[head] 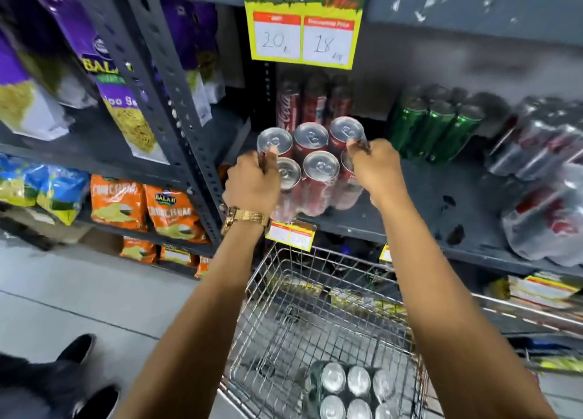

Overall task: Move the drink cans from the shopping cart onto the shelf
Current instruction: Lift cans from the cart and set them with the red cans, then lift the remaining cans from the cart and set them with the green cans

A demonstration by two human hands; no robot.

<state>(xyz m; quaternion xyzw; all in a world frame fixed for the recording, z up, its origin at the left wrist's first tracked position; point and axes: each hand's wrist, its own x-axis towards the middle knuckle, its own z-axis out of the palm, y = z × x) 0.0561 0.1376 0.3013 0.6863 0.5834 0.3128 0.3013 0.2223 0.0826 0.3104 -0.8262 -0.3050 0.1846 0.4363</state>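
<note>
A shrink-wrapped pack of red cola cans (317,172) stands at the front edge of the dark shelf (441,204), silver tops facing me. My left hand (252,185), with a gold watch on its wrist, grips the pack's left side. My right hand (377,166) grips its right side. Behind the pack stand more red cola cans (310,103). Below, the wire shopping cart (303,305) holds another wrapped pack of dark green cans (350,393) at its near end.
Green cans (438,125) stand right of the red ones, and wrapped silver-and-red can packs (542,179) fill the shelf's far right. A yellow price sign (304,37) hangs above. Snack bags (142,207) fill the left rack. Dark shoes (79,349) show on the floor at lower left.
</note>
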